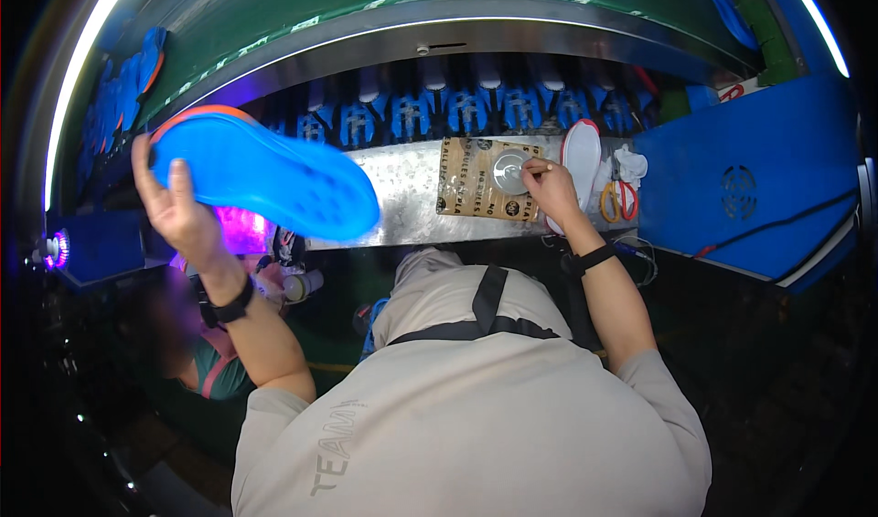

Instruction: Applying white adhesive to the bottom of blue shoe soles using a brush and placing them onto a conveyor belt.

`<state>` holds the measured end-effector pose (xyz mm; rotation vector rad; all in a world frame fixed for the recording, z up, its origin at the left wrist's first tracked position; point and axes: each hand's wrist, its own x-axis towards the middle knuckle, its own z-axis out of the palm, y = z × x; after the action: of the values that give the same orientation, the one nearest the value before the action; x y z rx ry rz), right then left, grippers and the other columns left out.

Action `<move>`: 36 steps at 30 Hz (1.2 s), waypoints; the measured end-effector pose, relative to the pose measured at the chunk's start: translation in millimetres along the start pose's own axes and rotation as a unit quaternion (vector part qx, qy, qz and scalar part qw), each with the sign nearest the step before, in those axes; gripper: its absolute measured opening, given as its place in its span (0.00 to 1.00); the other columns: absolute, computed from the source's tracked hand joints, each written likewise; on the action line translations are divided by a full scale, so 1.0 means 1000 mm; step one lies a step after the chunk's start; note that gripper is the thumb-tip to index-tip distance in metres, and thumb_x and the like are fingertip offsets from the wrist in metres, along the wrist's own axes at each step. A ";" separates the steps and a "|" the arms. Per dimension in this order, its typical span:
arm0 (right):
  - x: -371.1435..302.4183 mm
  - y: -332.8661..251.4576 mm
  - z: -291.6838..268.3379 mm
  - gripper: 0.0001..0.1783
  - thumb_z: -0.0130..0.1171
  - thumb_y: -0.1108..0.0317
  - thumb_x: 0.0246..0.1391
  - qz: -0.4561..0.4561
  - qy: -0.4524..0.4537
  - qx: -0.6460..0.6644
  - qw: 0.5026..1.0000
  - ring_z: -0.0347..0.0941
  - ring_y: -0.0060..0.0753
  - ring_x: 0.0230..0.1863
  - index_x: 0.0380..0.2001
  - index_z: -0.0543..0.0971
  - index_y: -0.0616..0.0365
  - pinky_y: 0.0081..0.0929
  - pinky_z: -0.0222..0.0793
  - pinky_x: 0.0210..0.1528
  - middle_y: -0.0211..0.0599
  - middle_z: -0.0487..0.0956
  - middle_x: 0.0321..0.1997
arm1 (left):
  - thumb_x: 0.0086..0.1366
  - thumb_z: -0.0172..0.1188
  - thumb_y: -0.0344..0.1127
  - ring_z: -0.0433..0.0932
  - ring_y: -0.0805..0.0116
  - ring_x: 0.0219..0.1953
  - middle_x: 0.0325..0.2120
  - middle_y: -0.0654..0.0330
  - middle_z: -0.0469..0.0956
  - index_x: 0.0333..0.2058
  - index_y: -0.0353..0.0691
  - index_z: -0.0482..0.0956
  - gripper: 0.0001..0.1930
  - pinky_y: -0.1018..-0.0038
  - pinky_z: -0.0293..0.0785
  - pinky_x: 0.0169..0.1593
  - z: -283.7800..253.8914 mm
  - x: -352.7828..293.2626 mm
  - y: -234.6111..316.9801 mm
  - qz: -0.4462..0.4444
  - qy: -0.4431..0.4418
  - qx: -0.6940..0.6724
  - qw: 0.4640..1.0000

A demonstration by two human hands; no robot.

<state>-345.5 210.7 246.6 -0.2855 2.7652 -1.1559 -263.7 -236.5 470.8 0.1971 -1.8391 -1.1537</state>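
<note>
A blue sole [274, 177] in the upper left of the frame slants from upper left to lower right, orange-rimmed end uppermost. The raised left hand [174, 208] grips that end, thumb across its face. Right of centre, the right hand [552, 193] has its fingers curled together at a dish [506, 173]; I cannot tell whether they hold anything.

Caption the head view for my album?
Left hand holding a blue shoe-shaped piece, right hand at a round dish.

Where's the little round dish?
In the head view, the round dish is right of centre, on the brown printed sheet, with the right hand at its right edge and a red-edged white sole farther right.
</note>
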 end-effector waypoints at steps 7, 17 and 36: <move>-0.015 -0.046 -0.028 0.08 0.62 0.69 0.55 -0.027 0.082 0.089 0.992 0.82 0.39 0.31 0.35 0.83 0.62 0.31 0.75 0.36 0.43 0.84 0.33 | 0.68 0.57 0.42 0.76 0.54 0.57 0.55 0.45 0.74 0.62 0.28 0.66 0.30 0.57 0.71 0.62 0.027 -0.154 -0.015 -0.468 -0.185 -0.463 0.729; -0.026 -0.035 -0.028 0.09 0.61 0.71 0.58 0.004 0.053 0.140 0.989 0.80 0.29 0.37 0.39 0.83 0.64 0.25 0.74 0.41 0.41 0.84 0.37 | 0.64 0.64 0.41 0.73 0.58 0.61 0.62 0.47 0.67 0.72 0.33 0.46 0.46 0.64 0.71 0.63 0.032 -0.191 -0.010 -0.495 -0.369 -0.496 0.610; -0.035 -0.157 -0.085 0.08 0.61 0.73 0.55 -0.210 -0.031 0.200 0.957 0.78 0.33 0.33 0.37 0.84 0.64 0.28 0.73 0.39 0.41 0.83 0.33 | 0.65 0.60 0.37 0.71 0.63 0.62 0.64 0.49 0.66 0.72 0.31 0.47 0.43 0.68 0.68 0.64 0.058 -0.165 0.020 -0.459 -0.397 -0.461 0.647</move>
<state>-308.0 168.9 420.0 -0.8684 2.3998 -1.7272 -210.0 -97.6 376.4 -0.0157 -1.4727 -3.1710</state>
